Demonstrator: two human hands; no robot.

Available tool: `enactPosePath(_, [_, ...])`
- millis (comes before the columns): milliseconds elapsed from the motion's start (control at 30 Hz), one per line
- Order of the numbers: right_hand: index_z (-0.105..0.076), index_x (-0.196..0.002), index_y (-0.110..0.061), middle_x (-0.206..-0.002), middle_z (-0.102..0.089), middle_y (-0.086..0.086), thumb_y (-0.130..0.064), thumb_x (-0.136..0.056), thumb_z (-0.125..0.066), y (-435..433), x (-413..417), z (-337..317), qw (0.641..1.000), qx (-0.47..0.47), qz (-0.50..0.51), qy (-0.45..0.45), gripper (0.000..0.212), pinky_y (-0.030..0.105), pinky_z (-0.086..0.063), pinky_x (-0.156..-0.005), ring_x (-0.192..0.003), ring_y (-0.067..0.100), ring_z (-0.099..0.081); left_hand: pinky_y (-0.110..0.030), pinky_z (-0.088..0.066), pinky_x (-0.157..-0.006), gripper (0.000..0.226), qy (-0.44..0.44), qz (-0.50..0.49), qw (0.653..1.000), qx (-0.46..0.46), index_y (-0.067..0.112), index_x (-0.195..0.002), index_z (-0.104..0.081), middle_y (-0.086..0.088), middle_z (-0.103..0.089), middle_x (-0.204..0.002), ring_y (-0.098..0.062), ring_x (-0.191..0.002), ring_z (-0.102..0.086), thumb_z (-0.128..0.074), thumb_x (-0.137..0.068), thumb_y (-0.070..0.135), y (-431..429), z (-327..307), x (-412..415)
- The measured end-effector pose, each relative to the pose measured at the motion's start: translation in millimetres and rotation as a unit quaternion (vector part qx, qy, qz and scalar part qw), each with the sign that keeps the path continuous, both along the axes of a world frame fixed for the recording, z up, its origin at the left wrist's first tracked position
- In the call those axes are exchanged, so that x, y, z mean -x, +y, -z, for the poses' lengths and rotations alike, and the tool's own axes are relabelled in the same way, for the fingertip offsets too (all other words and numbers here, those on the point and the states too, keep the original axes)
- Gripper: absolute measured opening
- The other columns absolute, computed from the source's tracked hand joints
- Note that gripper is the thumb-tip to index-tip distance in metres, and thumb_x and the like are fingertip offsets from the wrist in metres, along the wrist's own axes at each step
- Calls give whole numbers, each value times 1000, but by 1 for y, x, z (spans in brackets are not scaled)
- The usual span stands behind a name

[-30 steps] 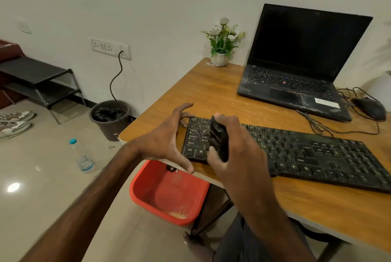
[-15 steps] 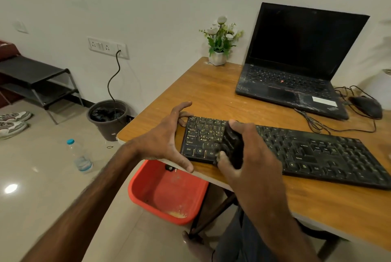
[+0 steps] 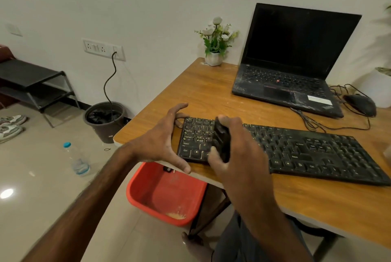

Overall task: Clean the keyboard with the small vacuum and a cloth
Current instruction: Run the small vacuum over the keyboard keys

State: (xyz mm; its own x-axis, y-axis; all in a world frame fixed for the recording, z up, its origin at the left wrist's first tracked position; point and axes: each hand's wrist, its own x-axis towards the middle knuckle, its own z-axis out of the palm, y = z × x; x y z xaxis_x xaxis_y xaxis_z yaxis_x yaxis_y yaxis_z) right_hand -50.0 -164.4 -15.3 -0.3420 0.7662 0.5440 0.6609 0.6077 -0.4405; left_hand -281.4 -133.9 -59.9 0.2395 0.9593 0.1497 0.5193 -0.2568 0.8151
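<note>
Bare wooden table [image 3: 203, 92] lies open between black keyboard [image 3: 306, 151], open black laptop [image 3: 285, 84] and white flower pot [image 3: 213, 58].

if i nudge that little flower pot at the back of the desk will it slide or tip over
The flower pot probably tips rather than slides: its stems rise well above a small white base. It looks light, so a gentle push may move it. It stands near the desk corner, so it could fall off.
</note>
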Motion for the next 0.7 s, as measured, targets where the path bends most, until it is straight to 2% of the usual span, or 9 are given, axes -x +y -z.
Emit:
enactPosePath(67, [-31, -128, -33, -109, -61, 1, -20, -84, -74, 3, -16, -2, 999, 2, 35, -1, 63, 15, -47, -61, -80, 10, -58, -44, -34, -120, 151, 9, -5, 1000, -2, 45, -154, -4, 5, -32, -149, -8, -142, -34, -101, -39, 47, 0, 1, 0])
enactPosePath(167, [-33, -127, -32, -106, -60, 1, -18, -82, -75, -1, 7, -3, 1000, -6, -6, 12, 62, 14, -50, -58, -79, 9, -59, -43, -36, -118, 151, 13, -6, 1000, 2, 44, -154, -4, 10, -32, -147, -8, -140, -36, -102, -40, 43, 0, 0, 0])
enactPosePath(267, [-35, -124, -31, -102, -59, 3, -14, -80, -74, -9, 53, -1, 998, -27, -55, 13, 62, 26, -54, -59, -79, 19, -64, -34, -36, -118, 138, 19, 1, 1000, -9, 38, -156, -5, 22, -32, -146, -3, -139, -38, -99, -55, 34, -1, -2, -1])
enactPosePath(333, [-33, -124, -32, -103, -58, 5, -11, -80, -73, -11, 71, -1, 998, -23, -66, 8, 63, 36, -55, -60, -80, 25, -66, -30, -33, -119, 124, 31, 14, 999, -18, 50, -152, -4, 15, -31, -150, -3, -140, -36, -92, -64, 37, -1, -2, -1])
enactPosePath(367, [-33, -124, -32, -102, -59, 5, -11, -80, -73, -11, 72, -1, 997, -25, -66, 6, 63, 36, -55, -60, -78, 24, -66, -26, -32, -118, 122, 38, 15, 999, -20, 51, -151, -5, 14, -30, -151, -2, -141, -35, -91, -65, 38, -1, -2, -1])
enactPosePath(433, [-35, -125, -31, -103, -60, 3, -15, -81, -73, -7, 56, 0, 998, -26, -63, 12, 61, 30, -54, -58, -76, 20, -66, -20, -32, -115, 133, 30, 5, 999, -14, 38, -155, -7, 21, -31, -148, -3, -142, -33, -97, -58, 37, 0, -1, 1])
enactPosePath(467, [-35, -126, -31, -103, -60, 3, -17, -81, -73, -5, 43, 1, 998, -21, -57, 15, 61, 24, -54, -58, -76, 18, -65, -24, -34, -115, 141, 19, 3, 1000, -7, 36, -156, -6, 19, -33, -147, -4, -141, -35, -100, -51, 37, 0, -1, 1])
enactPosePath(567, [-34, -129, -31, -107, -61, 0, -18, -83, -75, -1, 4, 2, 1000, 1, -19, 22, 63, 12, -47, -60, -80, 8, -61, -42, -37, -118, 151, 15, -3, 1000, -2, 45, -154, -3, 10, -33, -148, -9, -141, -37, -101, -39, 47, 0, -1, -1])
enactPosePath(700, [-38, -127, -27, -101, -62, 3, -14, -77, -79, -9, 13, 4, 999, -33, -12, 17, 66, 17, -53, -56, -74, 12, -64, -47, -34, -119, 149, 29, -15, 999, -8, 45, -154, -3, 8, -34, -148, -12, -142, -36, -99, -40, 54, -2, -1, -5])
